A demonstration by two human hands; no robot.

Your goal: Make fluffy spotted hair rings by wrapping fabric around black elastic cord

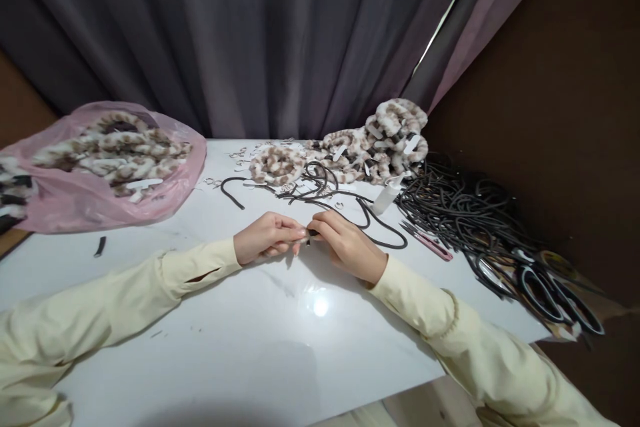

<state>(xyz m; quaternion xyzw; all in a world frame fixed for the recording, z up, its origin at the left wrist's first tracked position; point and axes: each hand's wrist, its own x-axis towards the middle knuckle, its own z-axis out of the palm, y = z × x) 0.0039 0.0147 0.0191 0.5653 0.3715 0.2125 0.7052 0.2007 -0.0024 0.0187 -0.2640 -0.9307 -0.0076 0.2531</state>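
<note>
Pinches a small black piece [312, 232], too small to identify, between the fingertips of left hand [267, 238] and right hand [346, 244], just above the white tabletop [225, 320]. Has a translucent bottle [386, 199] and pink-handled snips [434, 247] near the right hand, with a heap of black cords [450, 207] farther right and furry rings [277, 165] beyond.

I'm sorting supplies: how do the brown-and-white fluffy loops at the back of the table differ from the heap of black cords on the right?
Colour: the brown-and-white fluffy loops are mottled; the heap of black cords is plain. Texture: the loops look plush and thick, the cords smooth and slim. Shape: the loops bunch into plump rings; the cords tangle. Both are piled on the white table.
</note>
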